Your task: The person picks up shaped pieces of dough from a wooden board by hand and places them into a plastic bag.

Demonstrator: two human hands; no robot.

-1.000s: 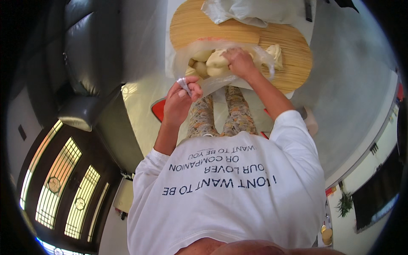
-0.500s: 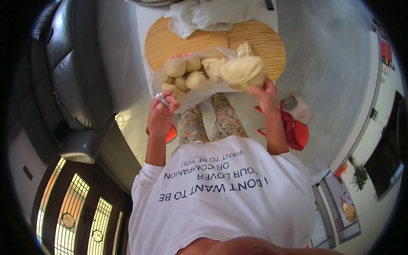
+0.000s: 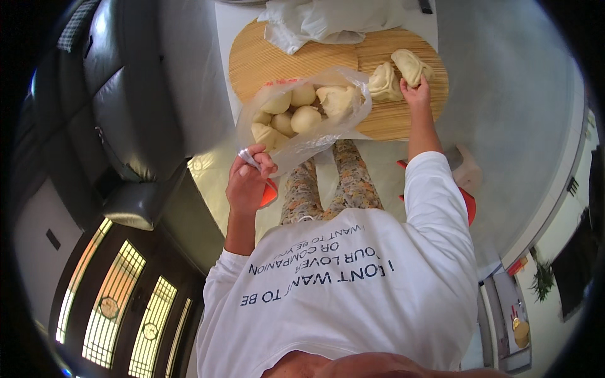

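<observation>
My left hand [image 3: 247, 181] is closed on the twisted handle of a clear plastic bag [image 3: 318, 142]. Several pale steamed buns [image 3: 306, 120] fill the bag, mostly round, with a larger folded one [image 3: 339, 101] near its open mouth. In my right hand [image 3: 418, 94] is a folded steamed bun [image 3: 411, 65], gripped by its near edge over the right side of a straw-coloured slatted mat [image 3: 403, 123]. Another folded steamed bun [image 3: 383, 83] lies on the mat just left of it. Whether the held bun rests on the mat I cannot tell.
A crumpled white cloth [image 3: 315, 24] covers the mat's far edge on the white table [image 3: 227, 38]. A red and white seat [image 3: 467, 173] stands at the right, below the table. Black leather sofas [image 3: 120, 107] line the left.
My right hand has carried the folded bun away from the bag's mouth, to the right and farther out over the mat. My left hand keeps hold of the bag. The view has shifted slightly.
</observation>
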